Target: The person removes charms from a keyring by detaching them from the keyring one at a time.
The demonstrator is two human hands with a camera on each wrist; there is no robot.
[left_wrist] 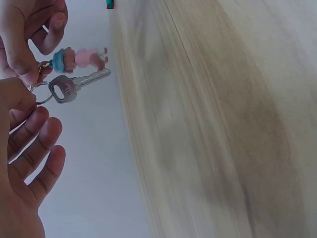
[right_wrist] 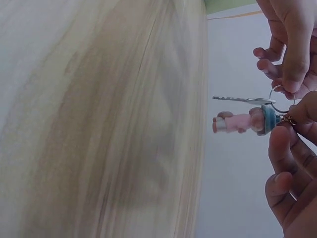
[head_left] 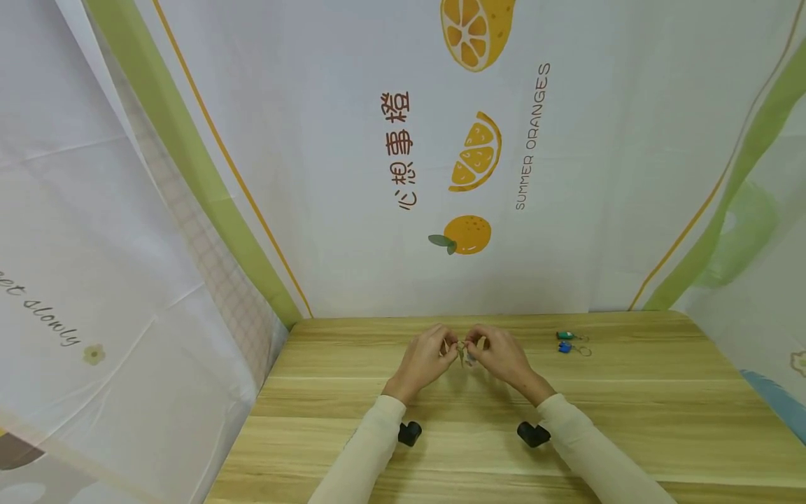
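Both hands meet above the far middle of the wooden table. My left hand (head_left: 425, 358) pinches a thin metal split ring (right_wrist: 272, 94) between thumb and forefinger, its other fingers loosely bent. A silver key (left_wrist: 67, 89) hangs from that ring. My right hand (head_left: 500, 355) pinches the small gold clasp (right_wrist: 287, 119) of a figurine charm (left_wrist: 81, 58) with a blue-green hat and pink body. Charm and key dangle side by side, close together, below the fingertips. Part of the ring is hidden under the left thumb.
To the right of the hands lie a green charm (head_left: 565, 336) with a ring and a blue charm (head_left: 564, 347) with a ring. A white printed cloth (head_left: 352, 266) stands behind the table's (head_left: 327, 434) far edge. Black wrist mounts (head_left: 534, 435) sit under the forearms.
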